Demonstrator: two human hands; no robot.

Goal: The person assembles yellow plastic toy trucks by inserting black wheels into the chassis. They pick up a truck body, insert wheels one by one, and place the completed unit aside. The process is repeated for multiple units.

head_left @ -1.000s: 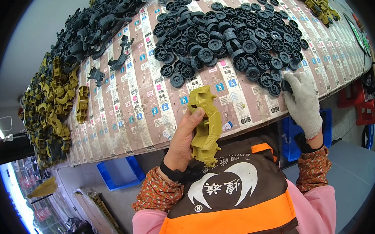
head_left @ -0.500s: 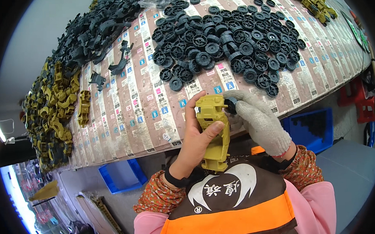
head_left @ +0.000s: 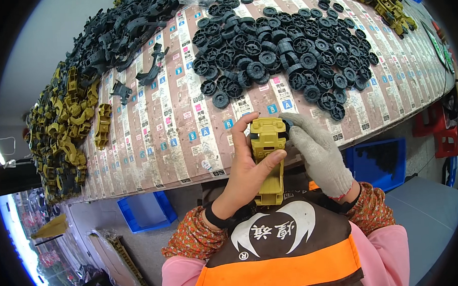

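Note:
My left hand (head_left: 250, 162), bare, grips a yellow plastic toy truck body (head_left: 270, 146) in front of my apron, thumb across its top and fingers along its left side. My right hand (head_left: 319, 154) wears a pale knitted glove. Its fingers close around a black toy wheel (head_left: 288, 124) against the truck's upper right side, and they hide most of that wheel. A dark part also shows at the truck's upper left, beside my left fingers. Beyond my hands, a heap of black wheels (head_left: 286, 53) lies on the table.
The table (head_left: 178, 160) has a patterned paper cover. At its left are piles of yellow truck parts (head_left: 70, 124) and dark plastic parts (head_left: 107, 41). More yellow pieces (head_left: 381, 6) lie far right. Below stand two blue bins (head_left: 147, 210), the right one (head_left: 394, 174) holding dark pieces.
The truck body has shifted slightly right and stands straighter. My right fingers have moved in closer, and the wheel is now against the truck's side.

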